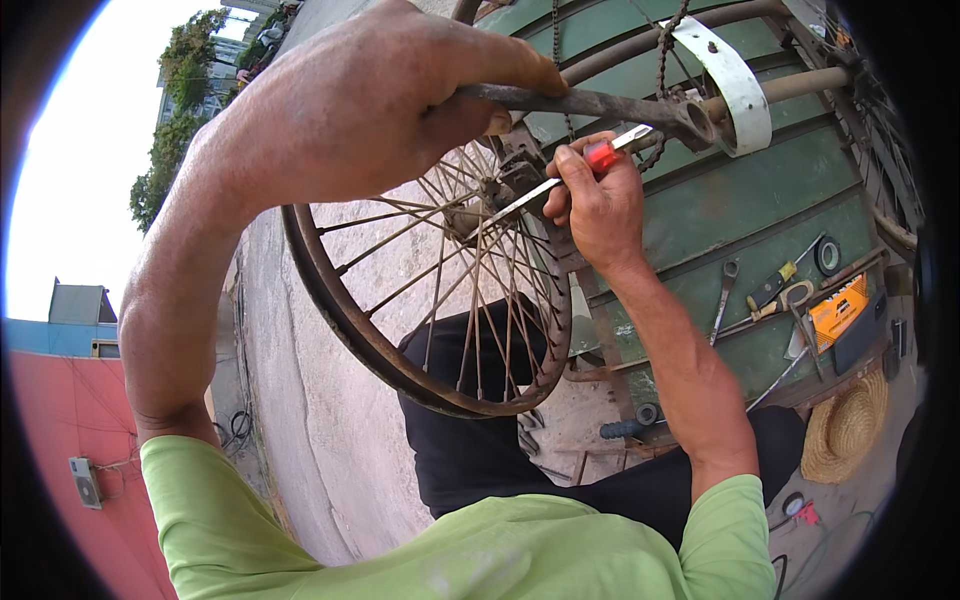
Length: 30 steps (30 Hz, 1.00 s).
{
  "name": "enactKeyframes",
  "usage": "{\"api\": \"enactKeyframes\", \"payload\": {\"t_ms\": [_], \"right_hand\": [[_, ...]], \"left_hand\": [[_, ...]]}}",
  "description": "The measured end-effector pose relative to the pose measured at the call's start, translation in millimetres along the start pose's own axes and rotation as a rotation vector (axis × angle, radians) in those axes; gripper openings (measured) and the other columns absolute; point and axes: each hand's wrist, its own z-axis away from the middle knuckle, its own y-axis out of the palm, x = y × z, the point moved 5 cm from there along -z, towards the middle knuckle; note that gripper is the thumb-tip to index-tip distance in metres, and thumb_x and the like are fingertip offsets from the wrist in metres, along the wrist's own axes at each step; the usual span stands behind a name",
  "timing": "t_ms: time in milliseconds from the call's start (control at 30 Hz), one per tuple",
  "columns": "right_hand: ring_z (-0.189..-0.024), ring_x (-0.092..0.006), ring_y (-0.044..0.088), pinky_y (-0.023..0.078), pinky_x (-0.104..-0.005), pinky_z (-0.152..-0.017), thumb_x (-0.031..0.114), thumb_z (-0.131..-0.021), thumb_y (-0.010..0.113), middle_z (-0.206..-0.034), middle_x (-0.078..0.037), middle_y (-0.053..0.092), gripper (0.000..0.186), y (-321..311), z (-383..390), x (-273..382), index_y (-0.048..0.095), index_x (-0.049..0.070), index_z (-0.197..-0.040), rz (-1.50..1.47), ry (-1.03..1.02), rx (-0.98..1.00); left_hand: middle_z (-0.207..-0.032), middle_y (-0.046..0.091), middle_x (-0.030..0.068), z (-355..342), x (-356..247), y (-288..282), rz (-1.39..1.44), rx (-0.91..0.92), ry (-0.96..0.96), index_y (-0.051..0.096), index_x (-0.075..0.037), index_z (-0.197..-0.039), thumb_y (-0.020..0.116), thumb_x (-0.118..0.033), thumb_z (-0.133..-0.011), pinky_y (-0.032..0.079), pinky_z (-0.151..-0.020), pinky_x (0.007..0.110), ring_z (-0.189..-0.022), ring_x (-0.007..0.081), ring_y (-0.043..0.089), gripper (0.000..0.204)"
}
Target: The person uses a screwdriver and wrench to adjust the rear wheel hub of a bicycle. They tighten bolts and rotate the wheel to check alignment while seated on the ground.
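My left hand [370, 95] grips a rusty metal bar [590, 102] of an upturned bicycle frame, close to the camera. My right hand [595, 200] holds a screwdriver [540, 190] with a red handle, its shaft pointing left into the hub of a rusty spoked wheel [430, 310]. A chain [668, 60] hangs by the bar's end, beside a white curved mudguard piece [735, 80].
A green metal surface [760, 200] lies behind, with a wrench [722, 300], pliers, a tape roll [827, 256] and an orange box [838, 310] on it. A straw hat [845, 428] lies at the right. Concrete ground [310, 420] stretches left, buildings and trees beyond.
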Motion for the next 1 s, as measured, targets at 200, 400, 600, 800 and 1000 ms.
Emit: {"api": "enactKeyframes", "payload": {"t_ms": [200, 400, 600, 800, 1000], "right_hand": [[-0.052, -0.0104, 0.063, 0.049, -0.0258, -0.048, 0.015, -0.099, 0.065, -0.081, -0.005, 0.067, 0.018, -0.3, -0.1, 0.0, 0.054, 0.001, -0.101, -0.003, 0.023, 0.005], [-0.053, -0.0103, 0.064, 0.052, -0.0265, -0.05, 0.017, -0.1, 0.065, -0.08, -0.005, 0.067, 0.018, -0.2, -0.9, -0.1, 0.055, 0.001, -0.099, 0.021, -0.008, 0.01], [-0.053, -0.0089, 0.063, 0.048, -0.0237, -0.048, 0.017, -0.1, 0.065, -0.079, -0.005, 0.066, 0.018, -1.8, 1.3, 10.4, 0.056, 0.001, -0.1, -0.029, -0.036, -0.01], [-0.051, -0.0074, 0.059, 0.045, -0.0228, -0.044, 0.016, -0.1, 0.066, -0.079, -0.005, 0.065, 0.017, -1.5, -1.1, 14.4, 0.056, 0.002, -0.099, -0.083, -0.04, 0.001], [-0.052, -0.0078, 0.06, 0.045, -0.0227, -0.044, 0.017, -0.101, 0.064, -0.08, -0.005, 0.065, 0.017, -3.5, -2.0, 4.9, 0.056, 0.002, -0.098, -0.039, -0.043, -0.037]], "left_hand": [[-0.102, 0.076, 0.0138, -30.8, -14.5, -28.7, 0.114, -0.225, 0.288, 0.065, -0.005, -0.136, 0.063, -0.007, -0.1, 0.059, -0.074, 0.033, -0.084, 0.0186, 0.073, 0.036], [-0.09, 0.072, 0.0077, -15.0, -13.1, -26.8, 0.03, 0.107, -0.368, 0.064, -0.002, -0.135, 0.064, -0.007, -0.1, 0.053, -0.064, 0.03, -0.073, 0.0137, 0.065, 0.035], [-0.1, 0.075, 0.0026, 12.0, -5.1, 6.4, 0.202, -0.31, -0.19, 0.067, -0.009, -0.135, 0.066, -0.014, -0.101, 0.049, -0.063, 0.026, -0.068, 0.0076, 0.054, 0.035], [-0.106, 0.076, 0.0128, 56.5, 6.9, 50.7, 0.251, -0.225, -0.313, 0.066, -0.007, -0.135, 0.071, -0.012, -0.097, 0.056, -0.075, 0.035, -0.084, 0.0191, 0.072, 0.038], [-0.104, 0.076, 0.0135, 65.1, 8.1, 55.0, 0.298, -0.287, -0.235, 0.067, -0.006, -0.133, 0.071, -0.007, -0.095, 0.056, -0.074, 0.034, -0.08, 0.021, 0.072, 0.038]]}}
